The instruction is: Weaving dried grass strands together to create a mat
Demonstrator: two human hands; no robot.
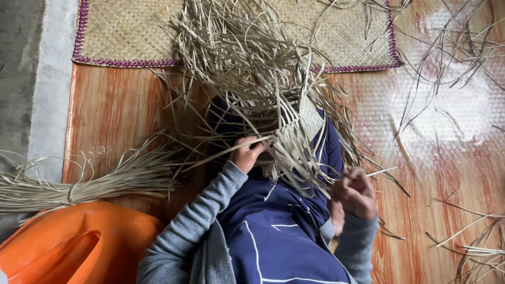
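Note:
A half-woven piece of pale straw [300, 118] rests on my lap, with many loose strips fanning out from it toward the far side. My left hand [247, 152] pinches one long strip at the weave's near left edge. My right hand [355, 189] is closed on a thin strip that sticks out to the right, just off the weave's near right corner. I wear grey sleeves and dark blue trousers [279, 231].
A tied bundle of straw strips [79, 186] lies at the left. An orange plastic object [73, 244] sits at the bottom left. A woven mat with purple edging [131, 37] lies at the far side. Loose strips [473, 247] scatter on the patterned floor at right.

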